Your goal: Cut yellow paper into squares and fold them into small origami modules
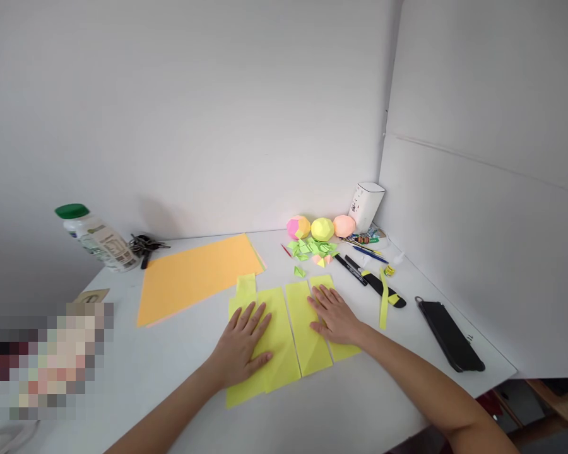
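Observation:
Several yellow paper strips (307, 340) lie side by side on the white table (170, 378) in front of me. My left hand (242, 343) rests flat on the left strips, fingers spread and open. My right hand (334, 315) lies flat on the right strips, fingers stretched out. Neither hand holds anything. A small yellow piece (246, 285) lies just behind the strips.
An orange sheet (196, 274) lies behind left. A green-capped bottle (97, 238) and keys (144, 246) sit far left. Paper balls (322, 228), green folded pieces (310, 248), pens (355, 270), a cutter (383, 290), a white box (366, 205) and a black phone (449, 334) are to the right.

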Available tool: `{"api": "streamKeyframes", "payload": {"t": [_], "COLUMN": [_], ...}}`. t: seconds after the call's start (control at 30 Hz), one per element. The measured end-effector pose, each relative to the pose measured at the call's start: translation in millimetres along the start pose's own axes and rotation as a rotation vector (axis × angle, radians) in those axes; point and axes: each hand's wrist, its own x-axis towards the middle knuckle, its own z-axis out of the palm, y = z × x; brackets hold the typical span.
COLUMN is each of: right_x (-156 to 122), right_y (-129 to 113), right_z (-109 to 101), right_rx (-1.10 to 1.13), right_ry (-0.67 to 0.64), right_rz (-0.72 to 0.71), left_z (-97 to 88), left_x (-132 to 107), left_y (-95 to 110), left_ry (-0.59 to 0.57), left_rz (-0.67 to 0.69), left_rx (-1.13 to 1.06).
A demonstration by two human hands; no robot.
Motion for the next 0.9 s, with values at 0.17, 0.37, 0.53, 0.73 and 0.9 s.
{"api": "streamKeyframes", "payload": {"t": [0.17,0.37,0.53,0.73,0.9], "right_x": [0,-2,-12,-10,-9], "right_y": [-1,0,8,9,6], "right_z": [-2,0,0,1,-6], "right_rx": [0.004,-0.013,-0.020,-0.004,-0.024], "right_ry": [0.005,0.037,0.045,0.041,0.086], "right_rz": [0.000,0.003,0.012,0.025,0.004], "left_z": [-7.9,-24.5,-15.5,-8.3,-5.1], "left_x": [8,66,80,72,70], "left_y": [3,44,60,56,55], "left_ry": [0.025,-0.058,-0.169,-0.135,-0.111], "left_rz": [-0.002,0.141,0.123,0.114,0.133], "left_rx": [-0.023,-0.103,-0.109,-0.090,-0.064]}}
